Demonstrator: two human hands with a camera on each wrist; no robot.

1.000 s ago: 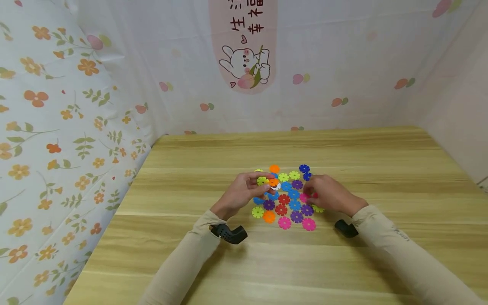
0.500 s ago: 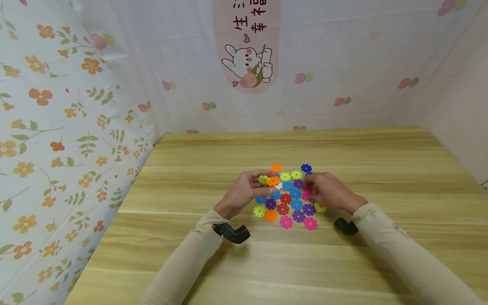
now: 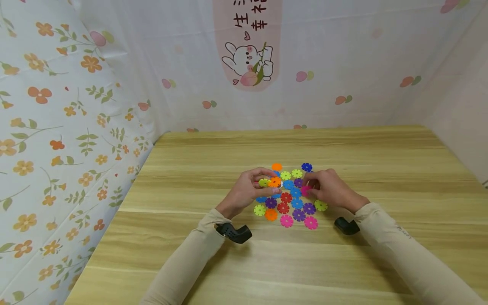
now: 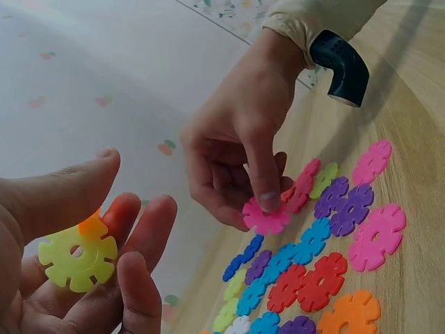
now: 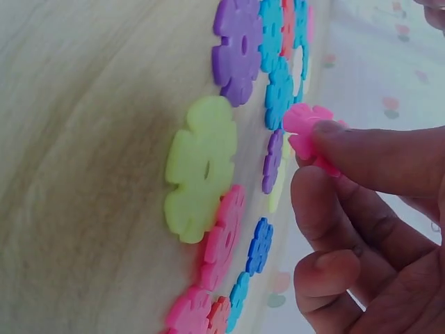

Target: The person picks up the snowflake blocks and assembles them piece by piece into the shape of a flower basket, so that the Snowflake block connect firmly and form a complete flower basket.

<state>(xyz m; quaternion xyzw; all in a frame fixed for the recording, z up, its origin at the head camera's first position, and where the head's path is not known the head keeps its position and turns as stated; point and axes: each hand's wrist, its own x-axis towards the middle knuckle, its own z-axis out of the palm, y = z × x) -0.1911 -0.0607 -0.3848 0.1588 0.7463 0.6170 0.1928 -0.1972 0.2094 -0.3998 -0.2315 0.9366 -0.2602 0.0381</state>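
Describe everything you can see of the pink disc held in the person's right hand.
The pink disc is thin and flower-like, with notches around its rim, and looks like plastic. The right hand's grip pinches it between thumb and fingers, covering part of its face, so any centre hole is hidden. It is held above the tabletop, tilted out of line with the loose discs lying there. No other disc appears joined to it.
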